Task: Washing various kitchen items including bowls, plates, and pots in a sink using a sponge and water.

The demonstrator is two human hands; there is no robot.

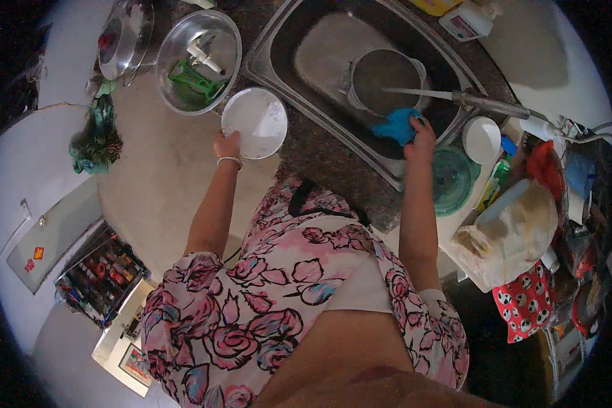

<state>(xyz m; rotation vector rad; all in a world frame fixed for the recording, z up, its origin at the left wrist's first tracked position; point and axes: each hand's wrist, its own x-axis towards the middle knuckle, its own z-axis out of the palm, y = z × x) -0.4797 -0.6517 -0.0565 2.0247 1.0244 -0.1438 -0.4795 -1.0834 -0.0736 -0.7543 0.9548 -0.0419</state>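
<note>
My left hand grips the near rim of a white round plate, held out beside the counter's left edge. In my right hand is a bunched blue cloth, over the near right part of the sink. Water runs from the faucet towards a round vessel standing in the basin. Just beyond the plate is a metal bowl with a green plastic item and a white item inside.
Right of the sink are a green translucent basin, a white bowl and a light-coloured bag. A white bottle stands behind the sink. A clear lid-like dish is at the far left.
</note>
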